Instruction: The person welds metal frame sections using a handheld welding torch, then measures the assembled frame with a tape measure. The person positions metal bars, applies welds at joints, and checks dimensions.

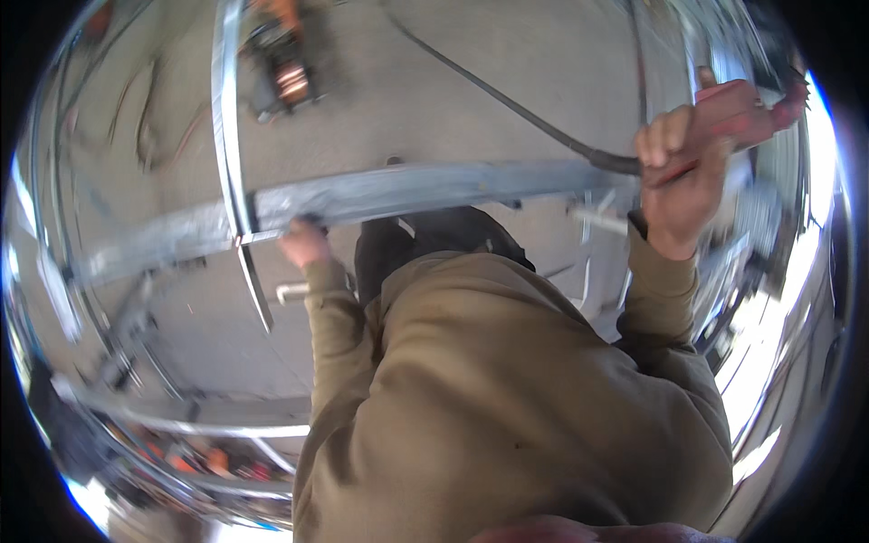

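Up at the right, my right hand [683, 185] is wrapped round a red corded power tool [724, 122]. Its dark cord [520, 104] runs from the near end of the tool away to the upper left. Motion blurs the tool's far end, so its exact kind is unclear. A long grey metal beam [407, 188] crosses in front of my body. By its near edge is my left hand [306, 244], beside a thin metal bar [229, 136] that crosses the beam. Something dark shows at the left fingertips, too smeared to name, and the finger positions are unclear.
On the concrete floor beyond the beam stands a dark and orange machine [288, 77]. Metal rails [208, 425] and orange items [213, 460] lie at the lower left. Blurred metal racks [756, 217] line the right side.
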### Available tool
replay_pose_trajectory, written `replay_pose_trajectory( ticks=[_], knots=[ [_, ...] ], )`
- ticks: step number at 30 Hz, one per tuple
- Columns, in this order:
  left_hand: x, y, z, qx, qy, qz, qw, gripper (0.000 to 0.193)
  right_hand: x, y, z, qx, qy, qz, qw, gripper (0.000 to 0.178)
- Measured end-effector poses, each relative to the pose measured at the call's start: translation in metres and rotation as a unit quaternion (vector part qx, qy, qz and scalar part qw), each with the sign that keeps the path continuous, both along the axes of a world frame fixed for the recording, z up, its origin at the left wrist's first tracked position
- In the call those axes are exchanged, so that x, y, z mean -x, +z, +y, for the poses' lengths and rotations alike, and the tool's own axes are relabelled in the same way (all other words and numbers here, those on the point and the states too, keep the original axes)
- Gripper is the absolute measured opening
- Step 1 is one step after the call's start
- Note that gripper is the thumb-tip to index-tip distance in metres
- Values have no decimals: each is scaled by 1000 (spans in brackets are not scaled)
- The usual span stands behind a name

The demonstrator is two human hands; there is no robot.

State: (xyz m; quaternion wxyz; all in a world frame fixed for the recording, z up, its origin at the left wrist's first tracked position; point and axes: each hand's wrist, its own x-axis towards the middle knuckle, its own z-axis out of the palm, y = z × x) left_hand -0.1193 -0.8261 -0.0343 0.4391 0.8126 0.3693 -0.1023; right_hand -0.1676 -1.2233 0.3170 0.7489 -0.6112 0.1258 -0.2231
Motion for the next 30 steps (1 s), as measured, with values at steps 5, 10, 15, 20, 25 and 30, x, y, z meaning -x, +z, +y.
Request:
replay_pose_trajectory(
  ticks=[5,10,15,20,25,30],
  knots=[
    [-3,-12,24,164,4,13,986,57,142,34,-70,-42,-232,-113,965,54],
    [-1,49,27,237,24,116,964,47,245,-17,-94,-128,-435,-146,879,42],
    [13,132,-76,-124,-411,-139,892,37,308,-94,-133,-325,-519,-155,775,38],
    [69,182,-309,89,-674,-254,688,18,354,-148,-186,-390,-513,-151,750,36],
    [160,152,-536,99,-843,-242,471,42,403,-189,-234,-471,-531,-173,683,31],
    [212,86,-628,-30,-904,-101,414,54,430,-222,-269,-544,-570,-169,593,27]
  ],
)
